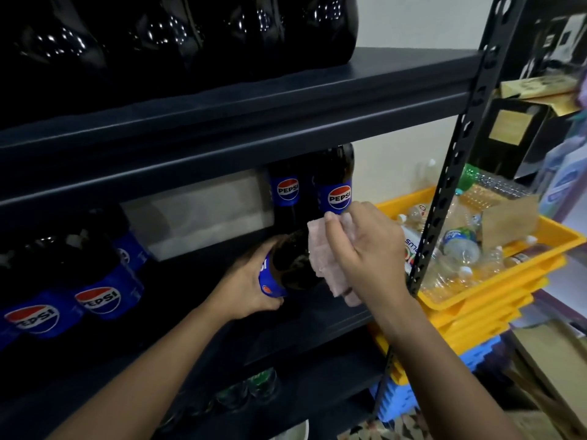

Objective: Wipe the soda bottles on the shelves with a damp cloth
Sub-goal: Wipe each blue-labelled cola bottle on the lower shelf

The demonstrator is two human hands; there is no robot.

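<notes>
My left hand (pixel 251 281) grips a dark Pepsi bottle (pixel 292 262) by its blue label and holds it tilted over the middle shelf (pixel 317 315). My right hand (pixel 365 249) holds a pale pink cloth (pixel 320 258) against the bottle's dark side. Two more Pepsi bottles (pixel 335 185) stand upright behind it at the back of the shelf. Several other Pepsi bottles (pixel 98 281) fill the left part of the same shelf.
A black shrink-wrapped pack of bottles (pixel 178 30) sits on the upper shelf. The slotted black upright (pixel 444 173) stands just right of my right hand. Beyond it, stacked yellow crates (pixel 495 293) hold empty plastic bottles. Green-capped bottles (pixel 251 389) show on the lower shelf.
</notes>
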